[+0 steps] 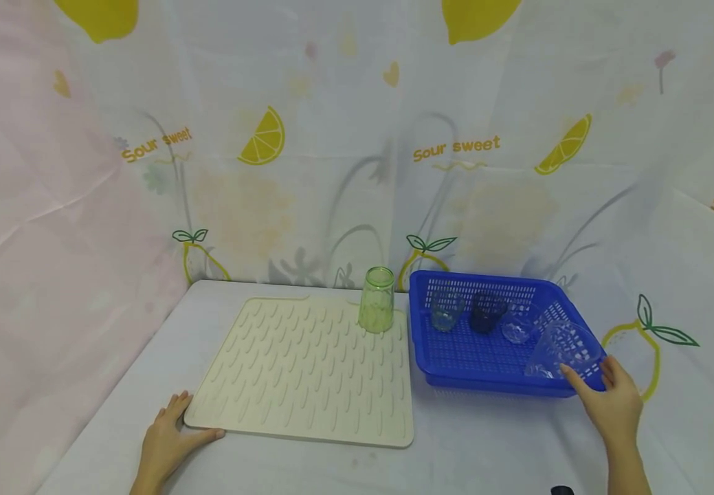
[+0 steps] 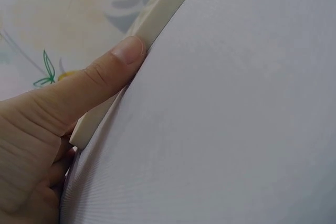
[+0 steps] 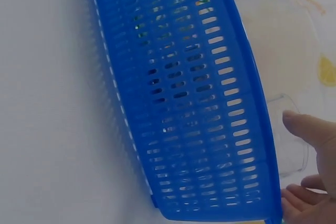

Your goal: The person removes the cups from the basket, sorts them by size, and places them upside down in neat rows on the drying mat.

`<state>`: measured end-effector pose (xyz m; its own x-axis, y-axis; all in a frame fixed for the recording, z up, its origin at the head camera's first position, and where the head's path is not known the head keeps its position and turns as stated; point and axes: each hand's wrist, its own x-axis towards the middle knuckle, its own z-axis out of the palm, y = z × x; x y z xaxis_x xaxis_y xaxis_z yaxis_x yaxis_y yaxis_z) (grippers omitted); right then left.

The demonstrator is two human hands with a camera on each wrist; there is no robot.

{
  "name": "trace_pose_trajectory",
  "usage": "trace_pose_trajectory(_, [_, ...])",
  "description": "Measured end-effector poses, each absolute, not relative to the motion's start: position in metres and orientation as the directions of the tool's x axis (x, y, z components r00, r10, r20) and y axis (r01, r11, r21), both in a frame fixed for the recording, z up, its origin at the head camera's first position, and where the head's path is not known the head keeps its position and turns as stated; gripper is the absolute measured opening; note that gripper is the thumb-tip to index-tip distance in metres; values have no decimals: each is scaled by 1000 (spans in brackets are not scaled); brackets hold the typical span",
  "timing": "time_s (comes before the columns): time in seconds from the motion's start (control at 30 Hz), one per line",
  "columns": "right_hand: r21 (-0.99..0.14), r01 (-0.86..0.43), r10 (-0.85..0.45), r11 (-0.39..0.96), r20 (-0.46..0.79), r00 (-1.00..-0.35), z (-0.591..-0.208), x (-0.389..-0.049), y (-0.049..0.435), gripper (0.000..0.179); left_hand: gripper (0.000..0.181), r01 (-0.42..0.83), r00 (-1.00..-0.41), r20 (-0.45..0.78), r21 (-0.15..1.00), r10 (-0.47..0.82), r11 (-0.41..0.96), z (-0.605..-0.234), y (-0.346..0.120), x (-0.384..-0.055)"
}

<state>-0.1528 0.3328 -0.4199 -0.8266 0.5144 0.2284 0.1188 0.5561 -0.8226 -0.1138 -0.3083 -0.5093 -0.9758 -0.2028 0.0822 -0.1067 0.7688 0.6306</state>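
My left hand [image 1: 168, 440] rests at the near left corner of a cream drying mat [image 1: 307, 371] with raised ridges. Its thumb [image 2: 100, 77] lies along the mat's front edge, and its other fingers touch the left side. At the right, my right hand [image 1: 618, 405] reaches over the near right corner of a blue plastic basket [image 1: 486, 381]. Thumb and fingers are spread about a large clear glass [image 1: 570, 347] inside; firm contact cannot be made out. Beside that glass are a small clear glass [image 1: 517, 328], a dark glass [image 1: 486, 316] and another clear glass [image 1: 446, 315].
A green glass [image 1: 377, 302] stands upside down at the mat's far right corner. A lemon-print cloth [image 1: 332, 137] hangs behind the white-covered table [image 1: 468, 447]. Some small black object [image 1: 562, 490] shows at the bottom edge.
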Motion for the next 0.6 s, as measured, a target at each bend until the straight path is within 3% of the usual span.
trace_pose_trajectory(0.2, [-764, 144, 408, 629, 167, -898, -411, -160, 340, 90, 100, -86, -972, 117, 631, -204, 771, -511, -309, -113])
trace_pose_trajectory(0.6, [-744, 204, 386, 636, 78, -919, -407, -173, 342, 98, 102, -110, -975, 82, 636, -209, 763, -510, -309, -114])
